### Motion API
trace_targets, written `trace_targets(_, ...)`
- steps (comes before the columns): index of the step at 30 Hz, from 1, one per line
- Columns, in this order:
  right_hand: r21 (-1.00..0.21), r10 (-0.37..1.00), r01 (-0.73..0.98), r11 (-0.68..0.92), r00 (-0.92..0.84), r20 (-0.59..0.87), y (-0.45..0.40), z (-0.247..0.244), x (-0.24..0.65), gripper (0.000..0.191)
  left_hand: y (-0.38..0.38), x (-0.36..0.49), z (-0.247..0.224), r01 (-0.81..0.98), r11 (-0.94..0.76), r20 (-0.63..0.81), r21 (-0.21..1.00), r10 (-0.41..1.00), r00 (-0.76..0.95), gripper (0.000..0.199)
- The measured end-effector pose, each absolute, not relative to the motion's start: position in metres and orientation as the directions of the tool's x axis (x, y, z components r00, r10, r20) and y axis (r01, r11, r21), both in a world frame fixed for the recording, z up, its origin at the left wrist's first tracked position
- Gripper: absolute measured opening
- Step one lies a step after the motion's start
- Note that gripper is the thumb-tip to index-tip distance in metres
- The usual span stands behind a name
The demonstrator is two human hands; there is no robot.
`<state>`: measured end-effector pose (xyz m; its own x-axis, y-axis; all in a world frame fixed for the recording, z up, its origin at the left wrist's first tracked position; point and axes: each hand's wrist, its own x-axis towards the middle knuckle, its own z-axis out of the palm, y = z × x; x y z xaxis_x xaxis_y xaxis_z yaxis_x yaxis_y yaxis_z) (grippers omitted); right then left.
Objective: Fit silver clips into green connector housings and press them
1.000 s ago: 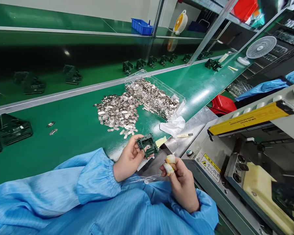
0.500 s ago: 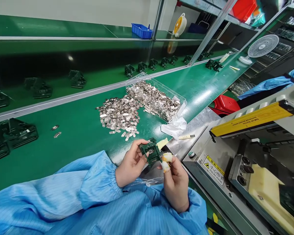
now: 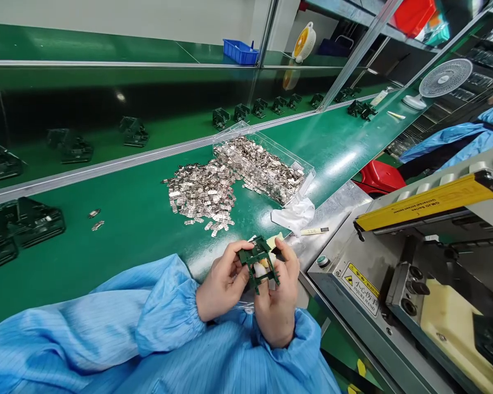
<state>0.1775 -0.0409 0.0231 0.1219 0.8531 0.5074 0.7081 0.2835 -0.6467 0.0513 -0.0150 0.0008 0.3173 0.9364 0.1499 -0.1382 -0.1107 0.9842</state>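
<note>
My left hand (image 3: 222, 282) grips a small dark green plastic frame (image 3: 250, 255) by its left side, thumb below and fingers behind. My right hand (image 3: 276, 309) is closed about the frame's right side. One of its digits, covered by a whitish-yellow finger cot (image 3: 259, 269), reaches into the frame's opening, while another finger bends over the far edge. Whether a small part sits under that digit is hidden. Beyond the hands lies a heap of small silvery metal plates (image 3: 201, 191), beside a clear plastic tray (image 3: 308, 178) filled with more of them.
A white cloth (image 3: 296, 216) lies right of the hands, near a machine (image 3: 332, 262) with a yellow safety light bar (image 3: 427, 202). Several dark plastic frames (image 3: 36, 221) stand at the left. Two loose plates (image 3: 97, 225) lie nearby. A co-worker's blue sleeve (image 3: 443, 142) shows at right.
My right hand has moved left and up from beside the frame onto it, its covered digit now inside the opening. The left hand keeps its hold, with the frame slightly turned.
</note>
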Motion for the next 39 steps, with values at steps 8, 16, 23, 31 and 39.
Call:
trace_targets(8,-0.877,0.919,0.439,0.195,0.230,0.319,-0.042,0.028,0.181,0.008,-0.016,0.047,0.008,-0.048,-0.210,0.214,0.976,0.913,0.347,0.029)
trace_targets(16,-0.994,0.962,-0.061,0.095,0.263,0.076,-0.043,0.019,0.200,0.024,-0.014,0.050,0.018,-0.220,0.053,0.042,0.974,0.912,0.408,0.025)
trace_targets(23,-0.959,0.965,0.122,0.255,-0.094,0.245,-0.069,0.049,0.243,0.075,-0.022,0.049,0.053,-0.023,0.102,-0.068,0.995,0.799,0.598,0.033)
trace_targets(31,-0.919,0.862,0.302,0.256,0.360,0.358,-0.175,0.084,0.333,0.064,0.021,0.158,0.122,-0.066,-0.367,0.184,0.928,0.296,0.937,0.043)
trace_targets(39,-0.841,0.174,0.536,0.073,0.823,0.540,-0.237,0.096,0.426,0.064,-0.008,0.356,0.133,-0.123,-0.643,0.304,0.756,0.178,0.936,0.081)
